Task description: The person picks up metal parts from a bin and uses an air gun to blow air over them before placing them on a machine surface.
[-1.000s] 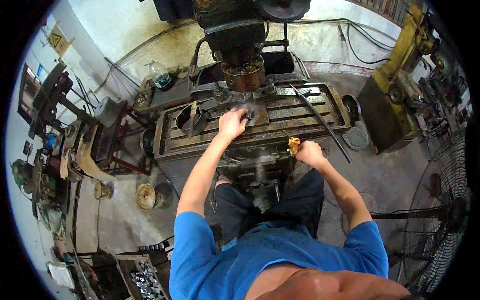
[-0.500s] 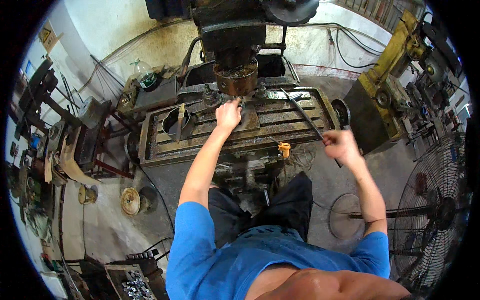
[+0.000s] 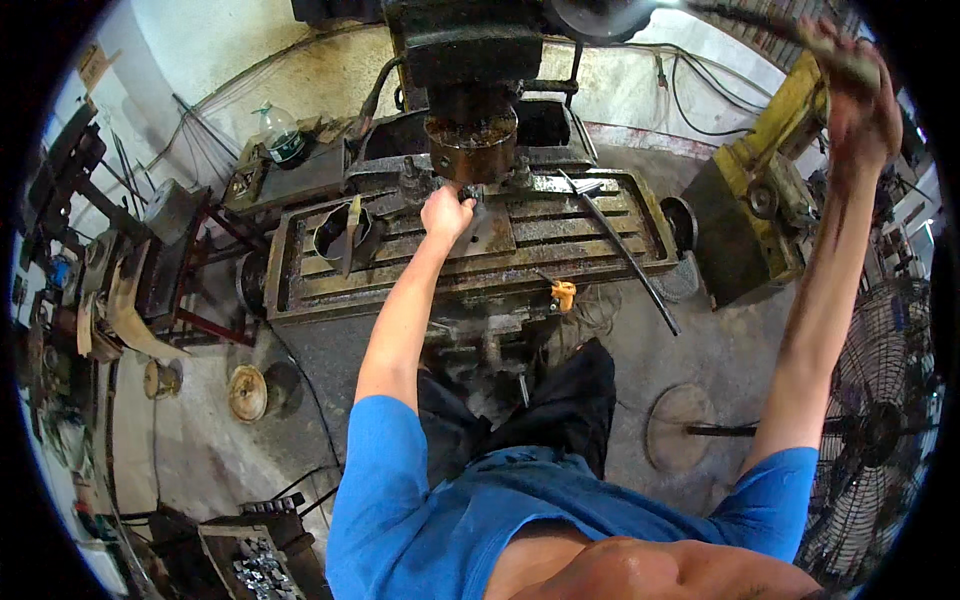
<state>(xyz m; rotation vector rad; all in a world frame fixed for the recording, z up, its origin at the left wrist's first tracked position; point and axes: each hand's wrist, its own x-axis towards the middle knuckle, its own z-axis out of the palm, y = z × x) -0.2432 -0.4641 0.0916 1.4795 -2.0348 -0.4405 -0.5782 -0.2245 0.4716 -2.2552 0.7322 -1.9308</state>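
My left hand [image 3: 447, 213] is closed beneath the round cutter head [image 3: 472, 145] of a milling machine, thumb and fingers against a small dark piece [image 3: 470, 195]. What it grips there is mostly hidden. High at the right, my right hand [image 3: 862, 110] is wrapped around a dark bar-like handle [image 3: 790, 32] that runs up and left toward the machine's top. A long dark metal rod [image 3: 627, 255] lies slantwise across the slotted machine table [image 3: 400, 285], its near end jutting past the front edge. Nothing touches the rod now.
An open can [image 3: 328, 238] with a flat brush-like tool [image 3: 352, 235] stands on the table's left. An orange handle [image 3: 563, 294] hangs at its front edge. A large caged fan [image 3: 880, 410] stands at right, beyond a yellow machine [image 3: 745, 210]. A plastic bottle [image 3: 282, 138] sits back left.
My right hand has left the rod's near end and risen to the handle at upper right. My left hand stays under the cutter head, shifted slightly. The rod remains on the table.
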